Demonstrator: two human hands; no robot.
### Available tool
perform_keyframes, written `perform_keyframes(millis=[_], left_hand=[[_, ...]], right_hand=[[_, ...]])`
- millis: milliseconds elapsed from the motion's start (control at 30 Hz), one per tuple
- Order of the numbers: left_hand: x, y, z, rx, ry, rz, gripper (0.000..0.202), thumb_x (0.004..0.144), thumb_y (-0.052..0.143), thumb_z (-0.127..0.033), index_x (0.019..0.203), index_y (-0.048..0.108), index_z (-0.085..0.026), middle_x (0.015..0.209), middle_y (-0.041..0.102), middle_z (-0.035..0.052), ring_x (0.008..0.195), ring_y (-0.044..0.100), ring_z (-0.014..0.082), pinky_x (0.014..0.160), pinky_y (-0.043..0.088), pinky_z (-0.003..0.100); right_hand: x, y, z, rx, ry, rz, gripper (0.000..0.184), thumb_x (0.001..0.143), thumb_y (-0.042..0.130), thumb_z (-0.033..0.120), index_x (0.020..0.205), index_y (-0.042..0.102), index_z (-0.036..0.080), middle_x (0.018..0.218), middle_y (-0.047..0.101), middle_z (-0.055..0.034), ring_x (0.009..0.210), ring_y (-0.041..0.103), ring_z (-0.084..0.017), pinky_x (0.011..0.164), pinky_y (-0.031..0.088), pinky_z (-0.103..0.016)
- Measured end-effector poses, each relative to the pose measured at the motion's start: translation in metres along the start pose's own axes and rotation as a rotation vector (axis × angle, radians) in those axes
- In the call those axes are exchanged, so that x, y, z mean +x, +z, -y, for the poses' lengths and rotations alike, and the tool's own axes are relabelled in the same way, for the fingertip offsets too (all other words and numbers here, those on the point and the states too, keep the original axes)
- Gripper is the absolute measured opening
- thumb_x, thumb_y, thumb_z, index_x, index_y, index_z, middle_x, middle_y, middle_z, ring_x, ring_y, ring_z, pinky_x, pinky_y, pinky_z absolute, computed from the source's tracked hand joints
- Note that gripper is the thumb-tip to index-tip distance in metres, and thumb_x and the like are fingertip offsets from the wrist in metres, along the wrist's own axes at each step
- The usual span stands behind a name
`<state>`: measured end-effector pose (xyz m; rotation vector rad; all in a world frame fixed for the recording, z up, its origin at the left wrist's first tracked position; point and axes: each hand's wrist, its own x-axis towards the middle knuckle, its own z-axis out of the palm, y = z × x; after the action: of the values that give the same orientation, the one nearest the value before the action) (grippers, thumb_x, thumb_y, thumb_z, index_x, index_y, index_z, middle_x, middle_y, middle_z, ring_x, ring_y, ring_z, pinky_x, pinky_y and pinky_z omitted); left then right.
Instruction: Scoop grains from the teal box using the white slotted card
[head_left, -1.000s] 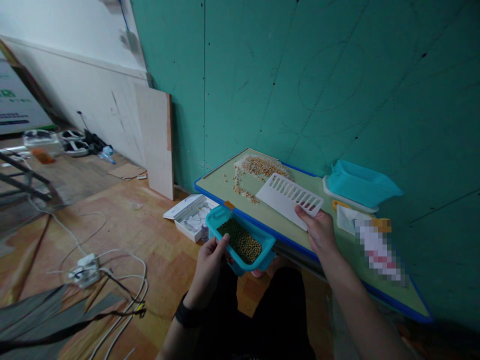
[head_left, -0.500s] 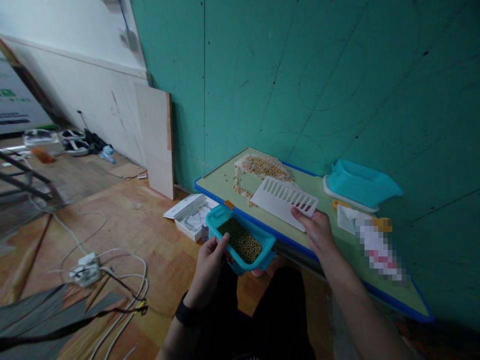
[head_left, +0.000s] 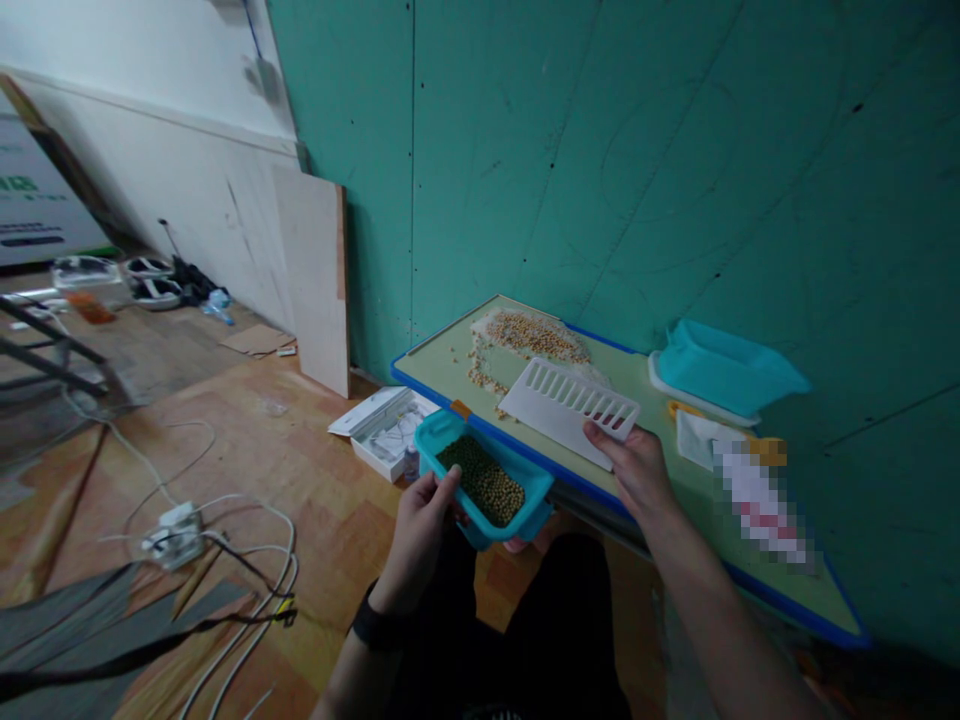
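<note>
My left hand (head_left: 427, 515) grips the near rim of a turquoise plastic tub (head_left: 531, 508), thumb on top and fingers underneath. Dark green beans (head_left: 466, 462) and yellowish beans (head_left: 501, 496) lie inside it. The tub is just below the blue edge of a pale green table (head_left: 450, 370). In my right hand (head_left: 637, 465) is a flat white slotted plastic scraper (head_left: 559, 420), pinched at its right end and held over the table. Beyond it, tan soybeans (head_left: 532, 333) are spread in a pile with whitish grains (head_left: 589, 370), some strewn leftward.
A second turquoise tub (head_left: 727, 365) rests on a white tray at the table's right. Nearby lie a white-and-yellow item (head_left: 694, 438) and a blurred-out packet. A green wall (head_left: 570, 150) rises behind. An open white box (head_left: 386, 440), cables and a power strip (head_left: 176, 535) lie on the floor.
The view shifts very slightly. The scraper appears a touch lower; both hands keep their holds, and the beans look the same.
</note>
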<state>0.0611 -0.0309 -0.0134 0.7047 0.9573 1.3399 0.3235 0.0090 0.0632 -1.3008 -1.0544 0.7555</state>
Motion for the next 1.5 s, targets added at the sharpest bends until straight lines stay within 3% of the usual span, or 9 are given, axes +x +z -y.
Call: perform_keyframes(millis=[733,1167,1500], left_hand=[[0.0,0.002,-0.004,0.005,-0.002,0.004,0.05,0.07,0.084,-0.06,0.065,0.057,-0.019,0.048,0.06,-0.0029,0.043,0.056,0.0117,0.045,0.045,0.021],[0.0,0.003,0.0,-0.05,0.002,0.002,0.047,0.073,0.084,-0.056,0.064,0.056,-0.019,0.049,0.06,-0.0033,0.042,0.056,0.0118,0.045,0.046,0.022],[0.003,-0.001,0.001,-0.022,0.005,-0.01,0.047,0.072,0.083,-0.058,0.065,0.058,-0.019,0.049,0.059,-0.003,0.043,0.055,0.0119,0.046,0.044,0.022]], right_hand=[[-0.015,-0.008,-0.002,-0.015,-0.009,0.029,0.046,0.063,0.089,0.051,0.092,0.08,0.018,0.098,0.08,-0.0099,0.101,0.071,-0.03,0.101,0.051,-0.05],[-0.034,-0.001,0.006,-0.144,-0.08,0.043,0.039,0.069,0.085,0.051,0.09,0.08,0.018,0.092,0.08,-0.0091,0.088,0.074,-0.029,0.088,0.057,-0.044],[-0.027,0.018,0.005,-0.137,-0.169,-0.109,0.041,0.072,0.083,0.052,0.095,0.08,0.017,0.098,0.08,-0.0095,0.097,0.074,-0.03,0.094,0.056,-0.045]])
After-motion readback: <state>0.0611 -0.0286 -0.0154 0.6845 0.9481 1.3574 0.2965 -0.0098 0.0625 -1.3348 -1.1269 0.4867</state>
